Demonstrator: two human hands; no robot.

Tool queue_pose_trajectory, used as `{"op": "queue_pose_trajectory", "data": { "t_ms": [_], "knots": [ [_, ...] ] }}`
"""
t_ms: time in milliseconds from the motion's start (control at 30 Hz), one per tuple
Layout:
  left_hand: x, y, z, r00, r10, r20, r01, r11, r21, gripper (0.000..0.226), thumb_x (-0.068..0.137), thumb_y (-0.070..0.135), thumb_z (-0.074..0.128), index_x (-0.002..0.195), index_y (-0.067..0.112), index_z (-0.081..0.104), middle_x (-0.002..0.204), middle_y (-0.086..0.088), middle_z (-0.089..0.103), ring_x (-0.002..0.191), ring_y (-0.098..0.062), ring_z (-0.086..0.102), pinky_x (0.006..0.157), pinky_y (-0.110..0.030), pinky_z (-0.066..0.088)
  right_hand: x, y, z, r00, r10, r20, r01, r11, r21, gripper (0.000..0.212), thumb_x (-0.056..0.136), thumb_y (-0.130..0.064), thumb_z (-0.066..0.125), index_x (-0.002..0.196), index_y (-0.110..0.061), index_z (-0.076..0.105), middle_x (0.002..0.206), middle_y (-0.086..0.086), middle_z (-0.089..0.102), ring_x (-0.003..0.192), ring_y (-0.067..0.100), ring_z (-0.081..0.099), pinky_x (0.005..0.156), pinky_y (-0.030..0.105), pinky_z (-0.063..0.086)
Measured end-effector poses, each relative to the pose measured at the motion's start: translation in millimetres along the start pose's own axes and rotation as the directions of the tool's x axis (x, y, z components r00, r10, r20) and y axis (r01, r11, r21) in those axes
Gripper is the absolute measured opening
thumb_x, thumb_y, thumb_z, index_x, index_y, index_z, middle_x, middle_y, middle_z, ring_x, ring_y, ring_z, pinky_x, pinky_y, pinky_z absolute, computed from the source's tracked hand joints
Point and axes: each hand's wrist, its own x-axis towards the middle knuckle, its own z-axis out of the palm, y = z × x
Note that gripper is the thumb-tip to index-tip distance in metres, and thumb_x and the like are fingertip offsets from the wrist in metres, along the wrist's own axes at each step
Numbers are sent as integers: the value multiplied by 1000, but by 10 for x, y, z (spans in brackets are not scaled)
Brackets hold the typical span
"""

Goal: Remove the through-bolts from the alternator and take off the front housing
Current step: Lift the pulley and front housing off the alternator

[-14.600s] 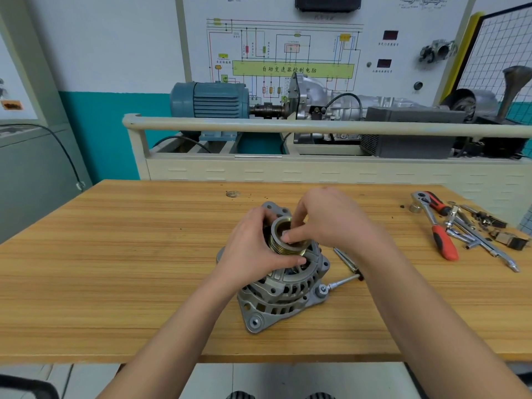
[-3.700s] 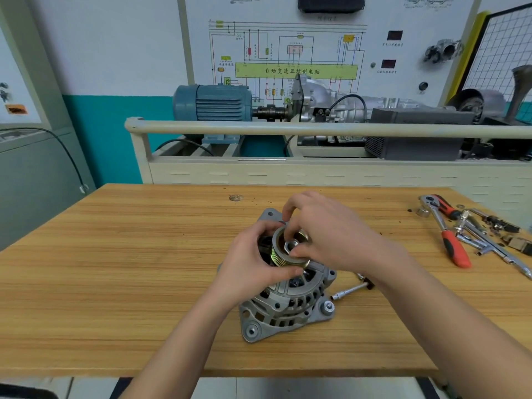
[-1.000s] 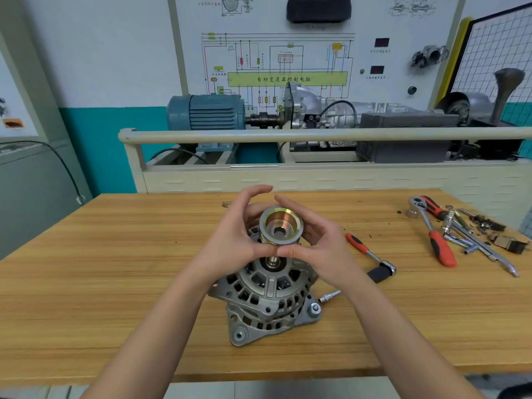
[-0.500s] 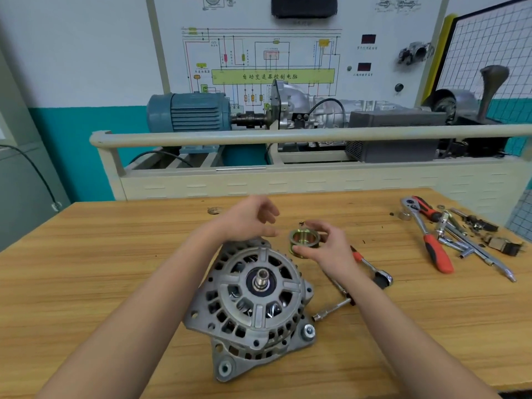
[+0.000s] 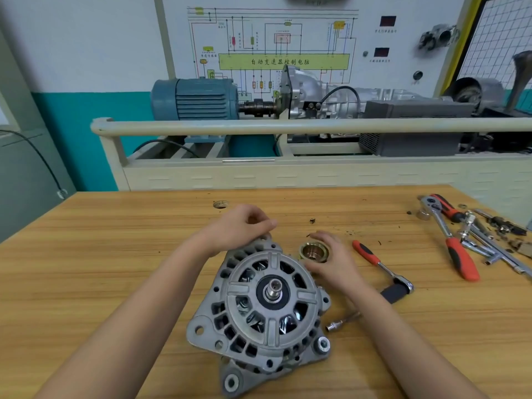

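The pulley [image 5: 313, 251] has come off the shaft [image 5: 274, 287] and now sits on the bench [image 5: 86, 269] at centre frame. Left hand [image 5: 240, 227], fingers loosely curled, rests on the alternator [image 5: 262, 309] at lower centre; right hand [image 5: 331, 259] cups the pulley. The front housing [image 5: 270, 326] now looks free to lift once the bolts are out. The panel at upper centre reads 自动变速器控制电脑.

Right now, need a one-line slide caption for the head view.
Pulley set on bench by right hand; left hand steadies alternator, shaft exposed.
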Motion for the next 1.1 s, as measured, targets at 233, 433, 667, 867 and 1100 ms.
{"op": "queue_pose_trajectory", "data": {
  "t_ms": [233,433,667,867,1100],
  "knots": [
    [-807,-464,-33,999,36,-1,-34,921,-388,85,65,69,70,137,32,43,131,14,56,120,-4,54,103,-30,45,-680,-391,-298,904,-321,283,172,878,446,71,68,-67,68,131,-40,49,135,-27,51,128,-2,46,103,16,41],
    [-1296,-753,334,936,158,314,-19,914,-405,150,41,41,94,143,45,-16,152,19,24,137,3,31,115,-28,29,-1073,-294,-161,882,-258,395,149,946,287,145,30,-55,93,138,-65,-3,125,-60,14,125,-26,25,110,23,15],
    [-1276,-627,655,966,217,-137,-257,835,-487,122,49,12,90,143,30,15,141,7,45,130,-5,46,101,-19,42,-1211,-311,-7,953,-246,178,188,939,289,134,23,-48,95,129,-67,14,127,-51,29,116,-33,26,89,-4,24],
    [-1236,-231,361,916,290,-278,-395,776,-492,96,51,9,84,135,11,37,127,10,60,119,-7,56,90,-20,50,-1209,-738,-271,932,-362,2,339,875,346,132,30,-50,93,142,-41,24,138,-23,43,129,0,44,110,34,35],
    [-982,65,36,951,209,-226,-307,715,-629,73,48,20,86,115,13,58,107,1,73,106,-19,66,83,-24,53,-906,-1149,-326,944,-330,-26,308,846,435,120,38,-40,96,139,-26,33,132,-11,49,122,8,52,103,35,46]
  ]
}}
